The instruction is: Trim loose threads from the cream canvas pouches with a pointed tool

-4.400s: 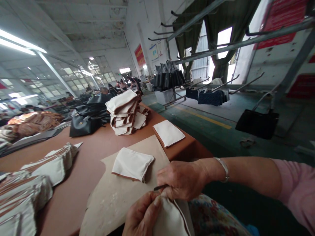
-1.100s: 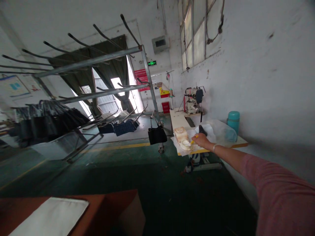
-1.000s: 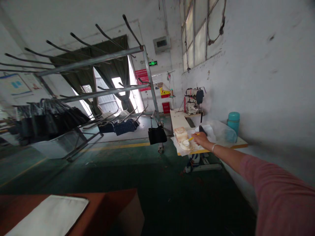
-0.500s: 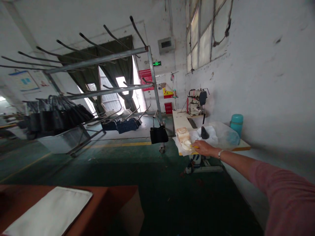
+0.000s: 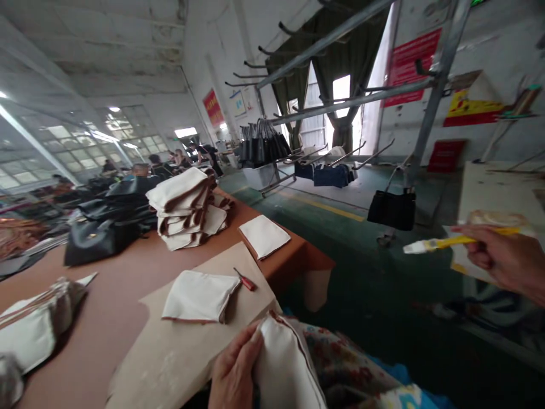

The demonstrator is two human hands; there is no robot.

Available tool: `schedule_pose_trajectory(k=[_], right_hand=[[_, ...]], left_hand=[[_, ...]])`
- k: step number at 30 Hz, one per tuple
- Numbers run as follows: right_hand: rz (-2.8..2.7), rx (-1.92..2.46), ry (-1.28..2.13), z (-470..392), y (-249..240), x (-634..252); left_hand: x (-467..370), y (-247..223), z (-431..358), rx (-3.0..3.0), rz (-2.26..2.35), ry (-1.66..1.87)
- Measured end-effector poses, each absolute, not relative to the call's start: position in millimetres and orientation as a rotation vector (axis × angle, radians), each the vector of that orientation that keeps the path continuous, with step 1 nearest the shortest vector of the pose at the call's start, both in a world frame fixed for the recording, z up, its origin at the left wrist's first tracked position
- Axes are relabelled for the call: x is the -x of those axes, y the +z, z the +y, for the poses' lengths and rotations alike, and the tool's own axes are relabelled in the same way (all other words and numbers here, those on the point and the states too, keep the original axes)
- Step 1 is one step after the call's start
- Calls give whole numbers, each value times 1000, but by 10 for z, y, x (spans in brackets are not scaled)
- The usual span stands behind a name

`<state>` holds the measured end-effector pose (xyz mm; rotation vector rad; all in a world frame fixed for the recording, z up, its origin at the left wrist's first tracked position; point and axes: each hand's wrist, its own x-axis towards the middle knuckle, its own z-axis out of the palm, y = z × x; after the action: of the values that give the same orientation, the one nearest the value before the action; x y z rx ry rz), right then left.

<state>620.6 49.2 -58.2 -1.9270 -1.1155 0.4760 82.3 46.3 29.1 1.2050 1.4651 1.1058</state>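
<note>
My left hand (image 5: 236, 363) pinches the edge of a white fabric pouch with brown trim (image 5: 283, 363), held above my lap. Out to the right, my right hand (image 5: 498, 253) is closed around a yellow-handled brush (image 5: 451, 242), its pale bristle end pointing left. A similar white pouch (image 5: 200, 295) lies on brown paper (image 5: 157, 355) on the table, with a small red-handled tool (image 5: 246, 280) beside it. Another flat white piece (image 5: 264, 236) rests near the table's right corner.
The brown-covered table (image 5: 110, 301) carries a stack of white pouches (image 5: 183, 207), more pouches (image 5: 38, 324) and black bags (image 5: 102, 227). Beyond stands a metal rack (image 5: 434, 96) with hanging bags. A sewing table (image 5: 481, 182) is at right. People sit in the far background.
The view has swung left and down. My right hand has lifted the brush away from the container on the sewing table. My left hand and its pouch have come into view.
</note>
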Motion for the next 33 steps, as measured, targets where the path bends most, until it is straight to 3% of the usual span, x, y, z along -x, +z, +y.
schedule_pose_trajectory(k=[2,6,9,20,26,33], right_hand=[[-1070,1796,574,775,-338,-5743],[-994,1144,1221,1011,308,-4527],[-1164,957,1397,922,608,-3773],[-1557,879,1271,736,706,-2961],[-1623,833,1094,772,682,-2932],[-1499,937,1175,858,676,-3140]], left_hand=[[-853,351,449,-1195,1435,1102],[-838,300,403,-1168,1378,1113],[-772,161,381,-1113,1370,1143],[-726,131,368,-1084,1290,1092],[-773,198,379,-1167,1336,1128],[-747,79,385,-1010,1291,1185]])
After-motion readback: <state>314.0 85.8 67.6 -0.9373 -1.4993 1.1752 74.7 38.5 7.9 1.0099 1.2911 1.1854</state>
